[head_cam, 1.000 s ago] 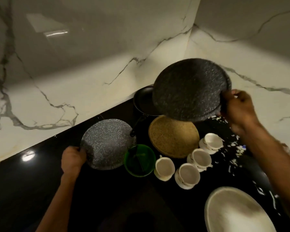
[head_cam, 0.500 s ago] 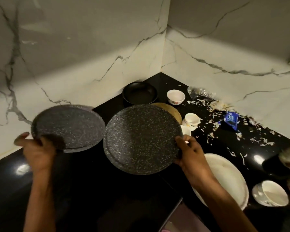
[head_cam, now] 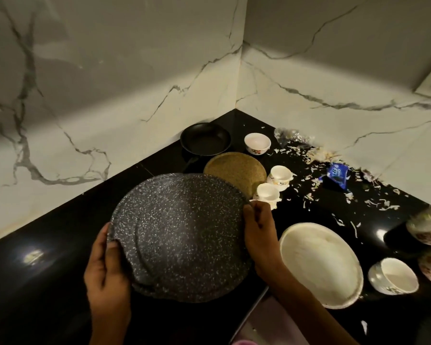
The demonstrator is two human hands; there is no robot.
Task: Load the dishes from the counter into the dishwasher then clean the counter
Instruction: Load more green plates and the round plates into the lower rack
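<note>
Both hands grip stacked speckled plates (head_cam: 182,235) above black counter (head_cam: 47,245): left hand (head_cam: 107,267) w/ thumb over left rim, right hand (head_cam: 259,232) curled on right rim. Brown plate (head_cam: 234,170), cups (head_cam: 268,192), white plate (head_cam: 320,263) nearby on counter.

Blue wrapper (head_cam: 337,175): white lettering on its face — the letters seem turned away from the camera and too blurred to read for certain.
Wrapper's place: on the black table (head_cam: 60,245), among pale scraps near the right wall.
Other surfaces: no legible text, numbers or signs.
</note>
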